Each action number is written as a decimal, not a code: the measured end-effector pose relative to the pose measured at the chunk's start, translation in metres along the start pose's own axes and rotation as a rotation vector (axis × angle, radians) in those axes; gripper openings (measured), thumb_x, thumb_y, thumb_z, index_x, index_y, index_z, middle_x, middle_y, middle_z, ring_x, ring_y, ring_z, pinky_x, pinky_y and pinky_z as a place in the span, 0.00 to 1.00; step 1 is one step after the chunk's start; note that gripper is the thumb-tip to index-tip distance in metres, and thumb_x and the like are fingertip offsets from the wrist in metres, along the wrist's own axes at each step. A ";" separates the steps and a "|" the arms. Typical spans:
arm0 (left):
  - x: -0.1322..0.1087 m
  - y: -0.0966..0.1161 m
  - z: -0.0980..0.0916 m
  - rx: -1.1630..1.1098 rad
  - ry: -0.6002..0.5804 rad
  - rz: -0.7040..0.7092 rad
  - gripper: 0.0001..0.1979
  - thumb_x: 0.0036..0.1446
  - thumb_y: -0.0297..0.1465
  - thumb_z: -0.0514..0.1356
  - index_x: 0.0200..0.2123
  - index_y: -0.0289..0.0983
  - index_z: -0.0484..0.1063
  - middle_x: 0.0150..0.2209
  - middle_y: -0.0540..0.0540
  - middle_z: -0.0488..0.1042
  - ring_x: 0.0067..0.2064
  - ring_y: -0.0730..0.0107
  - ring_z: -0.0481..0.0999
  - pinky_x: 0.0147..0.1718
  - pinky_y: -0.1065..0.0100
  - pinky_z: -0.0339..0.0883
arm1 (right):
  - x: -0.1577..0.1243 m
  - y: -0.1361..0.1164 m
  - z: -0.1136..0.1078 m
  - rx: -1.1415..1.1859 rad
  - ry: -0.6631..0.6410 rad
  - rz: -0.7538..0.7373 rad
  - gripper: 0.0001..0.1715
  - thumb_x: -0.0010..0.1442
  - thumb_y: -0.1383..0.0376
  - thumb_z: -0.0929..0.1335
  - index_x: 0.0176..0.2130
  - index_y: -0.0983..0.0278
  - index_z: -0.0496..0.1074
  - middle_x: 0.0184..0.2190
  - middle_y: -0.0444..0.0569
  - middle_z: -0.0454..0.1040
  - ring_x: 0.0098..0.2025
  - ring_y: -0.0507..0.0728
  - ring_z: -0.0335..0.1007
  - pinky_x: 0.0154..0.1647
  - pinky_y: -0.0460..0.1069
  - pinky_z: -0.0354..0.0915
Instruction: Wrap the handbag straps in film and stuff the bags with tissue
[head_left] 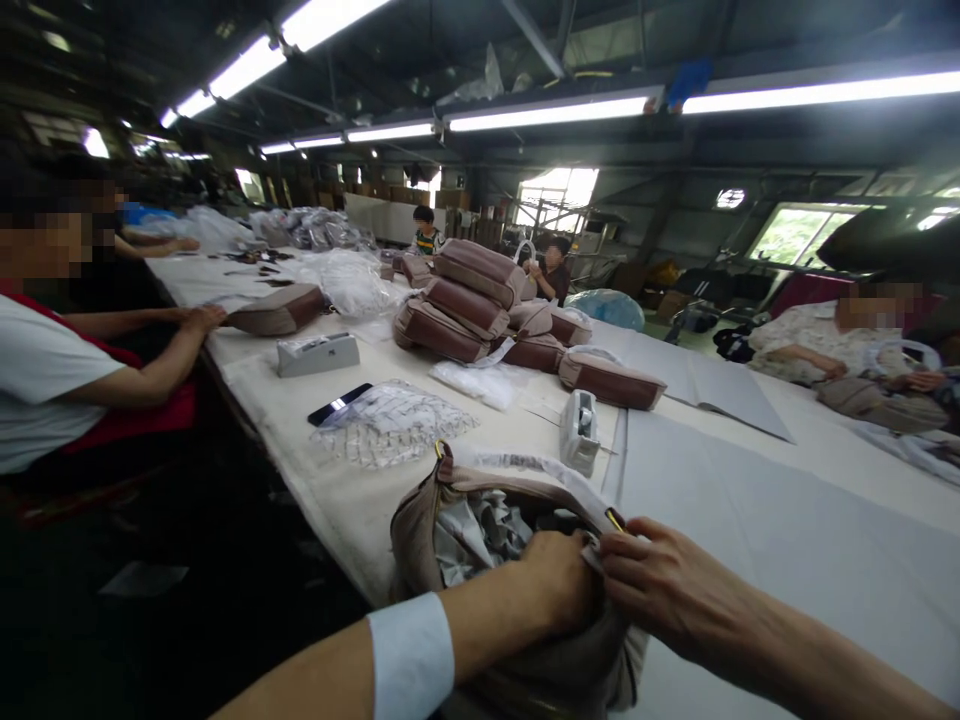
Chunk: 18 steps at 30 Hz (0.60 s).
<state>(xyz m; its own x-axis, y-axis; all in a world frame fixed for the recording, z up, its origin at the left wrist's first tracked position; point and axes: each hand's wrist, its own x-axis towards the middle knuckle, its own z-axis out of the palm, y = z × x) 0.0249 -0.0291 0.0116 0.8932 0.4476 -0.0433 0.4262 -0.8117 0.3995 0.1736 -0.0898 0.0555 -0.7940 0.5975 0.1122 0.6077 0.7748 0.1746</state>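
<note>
A taupe handbag (416,540) stands upright at the table edge before me, its top open and grey crumpled paper (480,535) inside. Its handle (555,468) is wrapped in white film and joins the bag at gold rings. My left hand (559,575) reaches into the right side of the opening, with its fingers hidden in the bag. Just beside the right-hand ring, my right hand (652,580) pinches the bag's rim between thumb and fingers. A white band (412,655) circles my left forearm.
Beyond the bag lie a phone (337,404), a clear plastic bag (397,420) and two tape dispensers (319,354) (579,432). Brown handbags (480,275) are piled mid-table. Grey sheets (750,520) cover the right side. Co-workers sit left (67,380), right (810,345) and at the far end.
</note>
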 end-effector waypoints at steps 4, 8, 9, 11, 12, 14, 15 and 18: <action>-0.061 -0.018 -0.041 0.196 0.137 0.061 0.16 0.55 0.41 0.58 0.41 0.36 0.70 0.43 0.41 0.72 0.43 0.54 0.71 0.42 0.57 0.67 | -0.020 -0.003 -0.006 -0.129 0.132 0.106 0.11 0.62 0.71 0.60 0.31 0.62 0.68 0.29 0.43 0.73 0.41 0.57 0.68 0.62 0.67 0.35; -0.098 -0.045 -0.056 0.368 -0.049 0.107 0.24 0.52 0.50 0.58 0.38 0.35 0.72 0.41 0.38 0.74 0.44 0.51 0.71 0.47 0.50 0.63 | 0.001 -0.012 -0.003 -0.299 -0.066 -0.007 0.09 0.55 0.73 0.63 0.36 0.67 0.72 0.36 0.54 0.76 0.52 0.66 0.64 0.62 0.70 0.41; -0.099 -0.050 -0.053 0.391 -0.092 0.133 0.29 0.49 0.53 0.58 0.41 0.34 0.72 0.43 0.36 0.73 0.47 0.47 0.70 0.50 0.47 0.60 | 0.009 -0.015 0.000 -0.326 -0.151 -0.035 0.09 0.53 0.74 0.64 0.34 0.68 0.73 0.35 0.56 0.76 0.49 0.66 0.66 0.60 0.67 0.49; -0.094 -0.056 -0.045 0.442 -0.146 0.157 0.38 0.45 0.56 0.59 0.49 0.31 0.70 0.50 0.29 0.70 0.52 0.39 0.67 0.53 0.42 0.55 | 0.025 -0.019 0.009 -0.339 -0.318 -0.036 0.07 0.50 0.74 0.66 0.32 0.69 0.72 0.31 0.58 0.76 0.39 0.64 0.71 0.45 0.60 0.65; -0.090 -0.058 -0.041 0.472 -0.169 0.136 0.41 0.43 0.56 0.61 0.51 0.30 0.68 0.52 0.27 0.68 0.54 0.37 0.66 0.53 0.41 0.55 | 0.031 -0.020 0.013 -0.319 -0.397 -0.014 0.06 0.50 0.75 0.67 0.31 0.69 0.72 0.27 0.58 0.76 0.32 0.62 0.72 0.35 0.56 0.67; -0.079 -0.059 -0.037 0.507 -0.248 0.023 0.42 0.41 0.50 0.66 0.54 0.27 0.66 0.51 0.23 0.69 0.51 0.36 0.69 0.50 0.43 0.60 | 0.039 -0.021 0.016 -0.262 -0.545 0.098 0.07 0.49 0.75 0.67 0.31 0.68 0.72 0.21 0.55 0.74 0.22 0.61 0.70 0.20 0.52 0.62; -0.074 -0.060 -0.038 0.512 -0.298 -0.046 0.39 0.41 0.45 0.67 0.52 0.25 0.68 0.48 0.23 0.71 0.47 0.38 0.72 0.47 0.46 0.64 | 0.041 -0.020 0.016 -0.242 -0.624 0.190 0.07 0.48 0.75 0.68 0.30 0.68 0.72 0.18 0.54 0.73 0.19 0.61 0.69 0.17 0.51 0.59; -0.064 -0.058 -0.044 0.496 -0.403 -0.158 0.24 0.47 0.39 0.64 0.39 0.23 0.75 0.36 0.26 0.77 0.36 0.44 0.77 0.36 0.53 0.71 | 0.043 -0.012 0.013 -0.231 -0.794 0.408 0.04 0.42 0.75 0.69 0.21 0.67 0.70 0.13 0.53 0.69 0.16 0.62 0.66 0.15 0.51 0.55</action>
<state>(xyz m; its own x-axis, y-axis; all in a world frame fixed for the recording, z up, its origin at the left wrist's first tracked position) -0.0628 0.0060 0.0310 0.7575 0.4782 -0.4445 0.4860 -0.8676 -0.1051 0.1324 -0.0705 0.0451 -0.2221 0.8481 -0.4810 0.7514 0.4632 0.4699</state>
